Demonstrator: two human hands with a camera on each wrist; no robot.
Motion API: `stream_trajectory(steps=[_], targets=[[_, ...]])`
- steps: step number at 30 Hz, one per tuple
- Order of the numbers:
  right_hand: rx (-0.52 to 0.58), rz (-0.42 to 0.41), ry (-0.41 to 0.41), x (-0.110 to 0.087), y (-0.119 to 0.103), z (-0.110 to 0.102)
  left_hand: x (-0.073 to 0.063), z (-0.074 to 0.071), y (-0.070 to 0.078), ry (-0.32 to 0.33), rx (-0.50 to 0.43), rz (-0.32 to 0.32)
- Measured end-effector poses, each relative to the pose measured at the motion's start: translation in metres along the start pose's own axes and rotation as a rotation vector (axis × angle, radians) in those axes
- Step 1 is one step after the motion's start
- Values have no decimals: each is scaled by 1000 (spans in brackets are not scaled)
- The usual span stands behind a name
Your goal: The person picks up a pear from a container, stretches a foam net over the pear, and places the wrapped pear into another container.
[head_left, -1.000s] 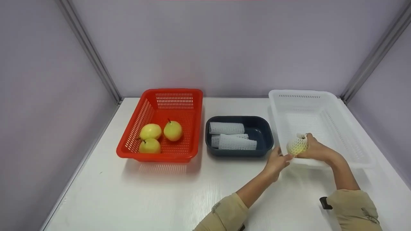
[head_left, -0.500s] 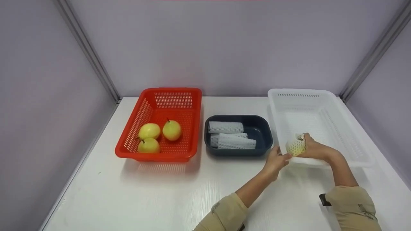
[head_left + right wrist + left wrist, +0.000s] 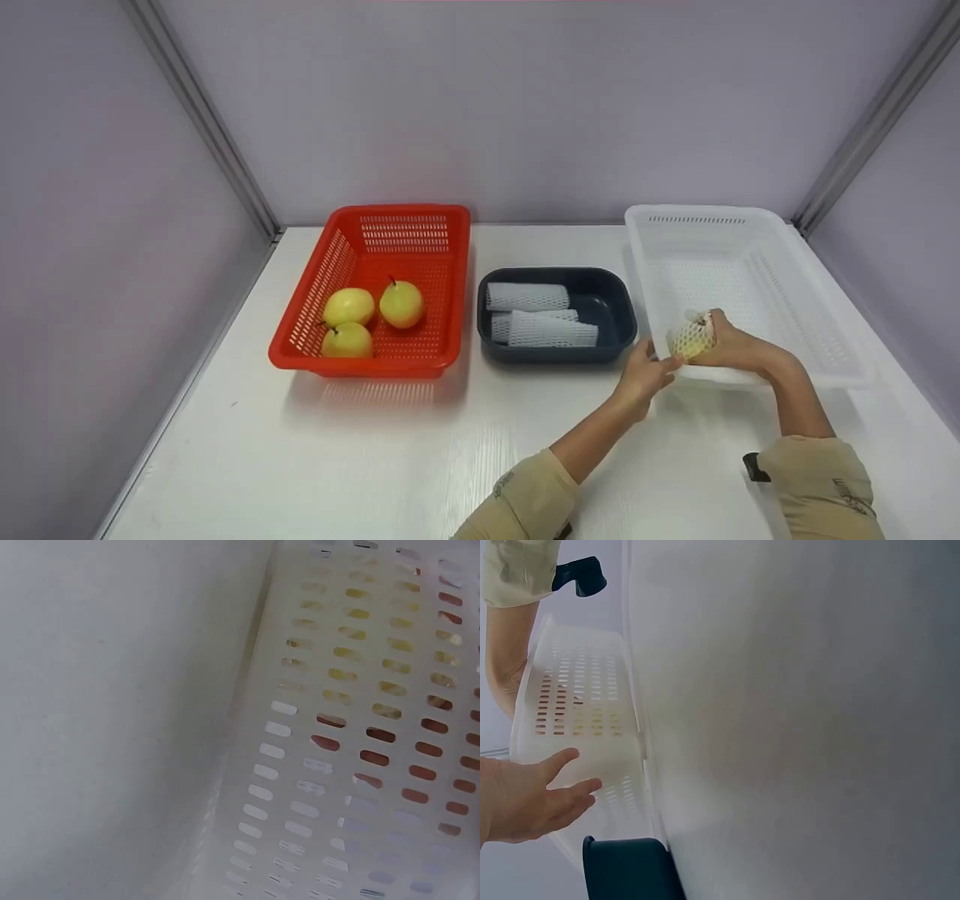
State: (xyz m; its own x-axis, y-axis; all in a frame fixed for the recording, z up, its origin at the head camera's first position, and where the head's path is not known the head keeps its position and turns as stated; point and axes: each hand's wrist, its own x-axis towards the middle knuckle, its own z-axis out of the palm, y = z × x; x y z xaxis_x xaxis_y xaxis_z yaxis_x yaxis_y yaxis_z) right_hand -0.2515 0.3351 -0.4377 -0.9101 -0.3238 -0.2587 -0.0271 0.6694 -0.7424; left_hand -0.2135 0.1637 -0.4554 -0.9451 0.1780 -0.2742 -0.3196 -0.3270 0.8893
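Inside the near left corner of the white basket (image 3: 814, 300), my right hand (image 3: 739, 351) holds a yellow pear (image 3: 694, 341) wrapped in a white foam net. Some of its fingers are hidden behind the pear and the basket wall. In the right wrist view, yellow fruit (image 3: 349, 634) shows through the slots of the basket wall (image 3: 315, 787). My left hand (image 3: 641, 382) is at the outside of that same corner, thumb near the rim. The left wrist view shows this left hand (image 3: 536, 799) with its fingers extended and spread beside the basket wall (image 3: 592, 757).
A dark blue tub (image 3: 559, 354) between the baskets holds a few white foam nets (image 3: 553, 330). On the left, a red basket (image 3: 375, 366) contains three bare pears (image 3: 403, 305). Pale walls (image 3: 480, 112) close off the back and sides of the white table (image 3: 337, 465).
Both hands stay almost in place at the white basket's corner. The wrapped pear shifts very slightly in my right hand. The red basket and tub hold the same items.
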Motion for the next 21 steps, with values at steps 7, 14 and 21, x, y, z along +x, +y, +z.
stream_trajectory(steps=[7,14,21], targets=[[45,63,43,-4,-1,-3,1,-1,-3,-5,11,14],[26,84,113,-3,-3,-6,2,-3,-2,-15,5,16],[89,63,183,-5,-2,-9,2,-2,-1,-9,7,10]])
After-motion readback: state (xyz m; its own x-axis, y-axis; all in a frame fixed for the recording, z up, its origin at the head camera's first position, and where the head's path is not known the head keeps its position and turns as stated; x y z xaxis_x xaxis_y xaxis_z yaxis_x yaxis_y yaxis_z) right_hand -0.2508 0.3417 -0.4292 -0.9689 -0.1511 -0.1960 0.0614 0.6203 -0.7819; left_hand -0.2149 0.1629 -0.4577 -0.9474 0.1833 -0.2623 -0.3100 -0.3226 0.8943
